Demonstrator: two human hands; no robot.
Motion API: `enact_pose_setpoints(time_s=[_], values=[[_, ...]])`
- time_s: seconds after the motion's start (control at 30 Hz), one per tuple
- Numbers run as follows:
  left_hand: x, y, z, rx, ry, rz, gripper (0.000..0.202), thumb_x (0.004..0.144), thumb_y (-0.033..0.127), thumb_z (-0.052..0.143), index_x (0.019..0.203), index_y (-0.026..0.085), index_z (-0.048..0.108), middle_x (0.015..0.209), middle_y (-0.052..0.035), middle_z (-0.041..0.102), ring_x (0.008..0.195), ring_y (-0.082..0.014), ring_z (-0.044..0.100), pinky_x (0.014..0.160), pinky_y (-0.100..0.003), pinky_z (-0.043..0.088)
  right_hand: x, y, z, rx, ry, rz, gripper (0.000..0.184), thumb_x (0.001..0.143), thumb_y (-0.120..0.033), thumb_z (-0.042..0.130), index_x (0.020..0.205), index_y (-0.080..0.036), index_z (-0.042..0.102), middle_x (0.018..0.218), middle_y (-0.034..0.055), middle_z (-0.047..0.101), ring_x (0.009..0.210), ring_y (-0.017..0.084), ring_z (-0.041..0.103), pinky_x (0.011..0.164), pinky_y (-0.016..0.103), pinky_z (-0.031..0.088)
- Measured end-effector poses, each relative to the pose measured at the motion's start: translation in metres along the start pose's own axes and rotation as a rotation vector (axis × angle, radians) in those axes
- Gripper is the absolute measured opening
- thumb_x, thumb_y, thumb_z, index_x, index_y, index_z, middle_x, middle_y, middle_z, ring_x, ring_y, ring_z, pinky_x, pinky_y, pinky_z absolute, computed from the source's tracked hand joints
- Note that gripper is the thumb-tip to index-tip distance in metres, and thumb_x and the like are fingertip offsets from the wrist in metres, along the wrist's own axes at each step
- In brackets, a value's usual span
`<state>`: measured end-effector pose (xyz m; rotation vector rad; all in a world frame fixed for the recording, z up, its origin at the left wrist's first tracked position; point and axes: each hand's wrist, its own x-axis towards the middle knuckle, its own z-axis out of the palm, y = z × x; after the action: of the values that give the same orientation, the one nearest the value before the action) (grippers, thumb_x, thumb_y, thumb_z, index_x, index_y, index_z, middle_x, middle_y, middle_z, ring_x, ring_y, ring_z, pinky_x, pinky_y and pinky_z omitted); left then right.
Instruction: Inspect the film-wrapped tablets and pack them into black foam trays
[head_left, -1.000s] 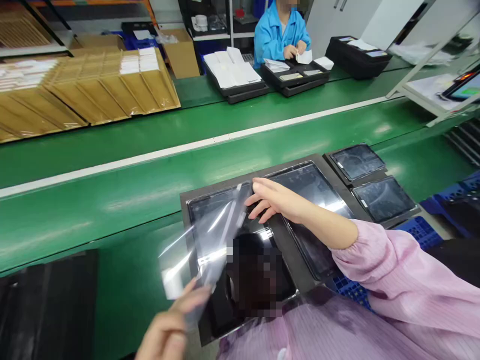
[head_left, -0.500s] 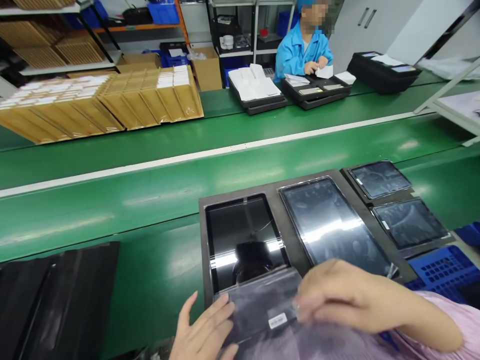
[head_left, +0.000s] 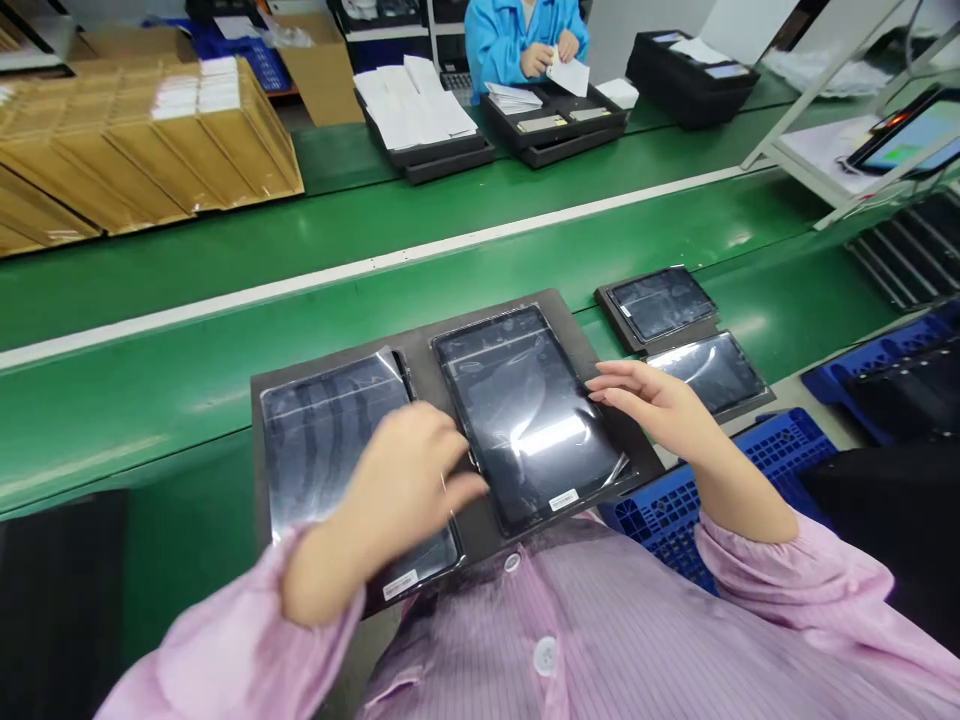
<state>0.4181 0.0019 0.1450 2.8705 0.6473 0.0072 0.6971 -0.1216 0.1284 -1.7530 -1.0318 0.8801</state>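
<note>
Two large tablet screens lie side by side in a dark foam tray [head_left: 341,362]. The left screen [head_left: 315,430] is under a clear film sheet with a white label at its lower edge. One corner of that film stands up a little at the top right. My left hand [head_left: 409,475], slightly blurred, hovers over this screen's right side, thumb apart from the fingers and nothing visible in it. The right screen [head_left: 525,410] also has film and a label. My right hand [head_left: 656,405] is open at its right edge, fingers stretched toward it.
Two smaller screens [head_left: 664,300] lie in foam to the right, by blue plastic baskets [head_left: 667,510]. A dark flat stack [head_left: 64,590] sits at left. Across the green bench [head_left: 375,290], a person in blue [head_left: 517,45] handles white paper beside black trays and padded envelopes [head_left: 187,150].
The film sheet that was in my hands now lies over the left screen. My right hand has gone to the right screen's edge. The whole view has shifted.
</note>
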Motion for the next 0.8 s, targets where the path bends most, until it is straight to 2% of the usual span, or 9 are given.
enact_pose_setpoints(time_s=[0.03, 0.1, 0.17, 0.23, 0.37, 0.53, 0.6, 0.7, 0.8], values=[[0.002, 0.022, 0.004, -0.051, -0.036, 0.131, 0.04, 0.076, 0.056, 0.063, 0.078, 0.016, 0.063, 0.083, -0.0082, 0.062, 0.083, -0.0252, 0.055, 0.072, -0.038, 0.043, 0.0, 0.004, -0.005, 0.025, -0.006, 0.014, 0.035, 0.076, -0.044, 0.064, 0.103, -0.021, 0.062, 0.097, 0.0075, 0.072, 0.087, 0.023, 0.069, 0.088, 0.045, 0.053], [0.007, 0.062, 0.014, -0.035, -0.065, 0.252, 0.043, 0.07, 0.057, 0.068, 0.081, 0.016, 0.06, 0.081, -0.0057, 0.06, 0.08, -0.023, 0.054, 0.07, -0.036, 0.041, 0.001, 0.01, -0.012, 0.072, -0.025, 0.024, 0.034, 0.076, -0.042, 0.064, 0.103, -0.021, 0.062, 0.096, 0.0074, 0.072, 0.083, 0.022, 0.069, 0.085, 0.043, 0.054], [0.014, 0.088, 0.025, 0.03, -0.065, 0.257, 0.037, 0.073, 0.049, 0.07, 0.084, 0.016, 0.057, 0.082, -0.0051, 0.059, 0.078, -0.0222, 0.053, 0.068, -0.035, 0.04, 0.004, 0.013, -0.016, 0.098, -0.047, 0.016, 0.033, 0.077, -0.039, 0.063, 0.104, -0.02, 0.062, 0.096, 0.0074, 0.072, 0.08, 0.02, 0.069, 0.081, 0.041, 0.055], [0.024, 0.097, 0.03, 0.06, -0.065, 0.243, 0.025, 0.081, 0.04, 0.065, 0.083, 0.017, 0.055, 0.08, -0.0048, 0.059, 0.076, -0.0217, 0.053, 0.065, -0.034, 0.039, 0.01, 0.014, -0.018, 0.113, -0.077, 0.008, 0.033, 0.076, -0.037, 0.062, 0.104, -0.02, 0.062, 0.096, 0.0075, 0.072, 0.08, 0.02, 0.068, 0.076, 0.039, 0.055], [0.036, 0.092, 0.031, 0.068, -0.072, 0.298, 0.009, 0.085, 0.022, 0.056, 0.078, 0.02, 0.052, 0.075, -0.0033, 0.058, 0.07, -0.0206, 0.052, 0.06, -0.032, 0.037, 0.028, 0.014, -0.019, 0.161, -0.143, 0.017, 0.033, 0.074, -0.034, 0.061, 0.104, -0.019, 0.062, 0.094, 0.0071, 0.072, 0.078, 0.019, 0.068, 0.068, 0.034, 0.055], [0.034, 0.084, 0.035, 0.055, -0.067, 0.267, 0.013, 0.082, 0.01, 0.052, 0.073, 0.019, 0.048, 0.07, -0.0013, 0.055, 0.066, -0.0184, 0.051, 0.059, -0.031, 0.04, 0.069, 0.008, -0.011, 0.085, -0.224, -0.001, 0.032, 0.078, -0.031, 0.056, 0.107, -0.019, 0.062, 0.093, 0.0062, 0.071, 0.075, 0.017, 0.066, 0.066, 0.031, 0.053], [0.034, 0.084, 0.038, 0.041, -0.017, 0.257, 0.015, 0.082, 0.011, 0.052, 0.071, 0.019, 0.048, 0.068, -0.0006, 0.054, 0.063, -0.0178, 0.051, 0.057, -0.031, 0.041, 0.093, 0.0, -0.002, -0.064, -0.199, -0.093, 0.029, 0.082, -0.027, 0.053, 0.107, -0.019, 0.064, 0.094, 0.0056, 0.071, 0.08, 0.018, 0.064, 0.074, 0.034, 0.052], [0.035, 0.082, 0.038, 0.002, 0.104, 0.233, 0.016, 0.084, 0.019, 0.053, 0.068, 0.019, 0.049, 0.065, -0.0005, 0.055, 0.061, -0.0178, 0.052, 0.056, -0.032, 0.045, 0.129, -0.013, 0.014, -0.374, -0.144, -0.316, 0.03, 0.084, -0.021, 0.053, 0.11, -0.019, 0.066, 0.106, 0.0078, 0.067, 0.099, 0.023, 0.058, 0.092, 0.042, 0.046], [0.032, 0.072, 0.035, -0.018, 0.269, 0.103, 0.014, 0.086, 0.029, 0.053, 0.078, 0.018, 0.057, 0.082, -0.0066, 0.064, 0.081, -0.0243, 0.061, 0.072, -0.042, 0.052, 0.158, -0.021, 0.029, -0.643, -0.2, -0.436, 0.028, 0.082, -0.022, 0.06, 0.108, -0.02, 0.069, 0.122, 0.0115, 0.059, 0.116, 0.029, 0.048, 0.097, 0.049, 0.04]])
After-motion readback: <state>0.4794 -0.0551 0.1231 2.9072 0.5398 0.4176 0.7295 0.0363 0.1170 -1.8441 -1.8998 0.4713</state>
